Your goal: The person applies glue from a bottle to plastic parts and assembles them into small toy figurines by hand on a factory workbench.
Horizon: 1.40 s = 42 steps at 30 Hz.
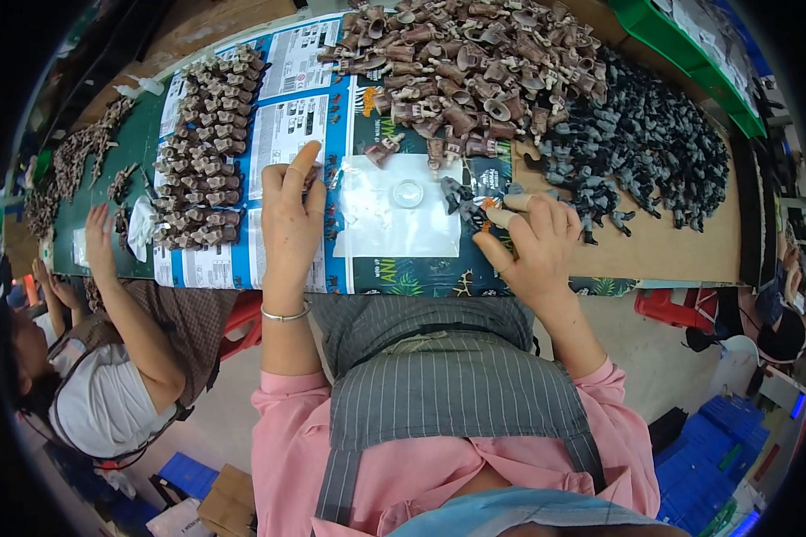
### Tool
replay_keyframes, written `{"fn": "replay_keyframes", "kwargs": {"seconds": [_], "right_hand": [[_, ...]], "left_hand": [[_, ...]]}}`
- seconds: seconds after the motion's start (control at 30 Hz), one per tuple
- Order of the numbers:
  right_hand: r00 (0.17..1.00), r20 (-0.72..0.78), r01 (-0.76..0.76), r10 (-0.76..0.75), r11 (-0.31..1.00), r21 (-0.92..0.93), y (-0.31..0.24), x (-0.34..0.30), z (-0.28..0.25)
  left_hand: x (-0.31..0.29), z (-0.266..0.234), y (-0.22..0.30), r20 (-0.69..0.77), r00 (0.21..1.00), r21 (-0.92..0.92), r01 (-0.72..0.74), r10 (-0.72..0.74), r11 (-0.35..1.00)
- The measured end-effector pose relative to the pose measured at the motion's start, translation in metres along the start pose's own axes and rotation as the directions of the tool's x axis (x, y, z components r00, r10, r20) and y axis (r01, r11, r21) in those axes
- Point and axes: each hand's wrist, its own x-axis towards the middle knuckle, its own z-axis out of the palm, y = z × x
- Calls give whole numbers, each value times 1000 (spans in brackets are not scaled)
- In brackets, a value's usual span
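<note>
My left hand (288, 224) is over the blue-and-white printed sheet, finger and thumb closed around a small brown toy part (312, 177), mostly hidden. To the right, my right hand (539, 240) has its fingers curled, with the tips at the lower end of a dark grey toy figure part (459, 197). That part lies at the right edge of a clear plastic sheet (367, 234). A small round clear disc (407, 194) rests on the sheet between my hands. Tan coverings show on some right fingertips.
Brown toy parts (475, 63) are heaped at the back, beside a pile of grey-black ones (636, 134). Rows of brown figures (208, 152) stand at left. A green bin (690, 54) borders the far right. A co-worker's hand (100, 242) is at the left.
</note>
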Motion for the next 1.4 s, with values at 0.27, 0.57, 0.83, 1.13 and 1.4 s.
{"fn": "replay_keyframes", "kwargs": {"seconds": [0.27, 0.57, 0.83, 1.13, 1.4], "right_hand": [[999, -1, 48, -48, 989, -137, -4, -7, 10], [988, -38, 134, -148, 959, -250, 0, -18, 20], [989, 38, 147, -142, 969, -200, 8, -26, 19], [981, 96, 180, -167, 973, -147, 6, -30, 18], [1000, 2, 13, -14, 944, 330, 28, -33, 21]], "left_hand": [[-38, 6, -20, -1, 989, -440, 130, -145, 889], [-87, -56, -43, -91, 973, -709, 87, -213, 700], [-114, -148, -117, -720, 609, -440, -31, -332, 897], [-152, -246, -194, -746, 521, -397, 155, -416, 905], [-121, -235, -166, -734, 626, -268, 87, -262, 959]]}}
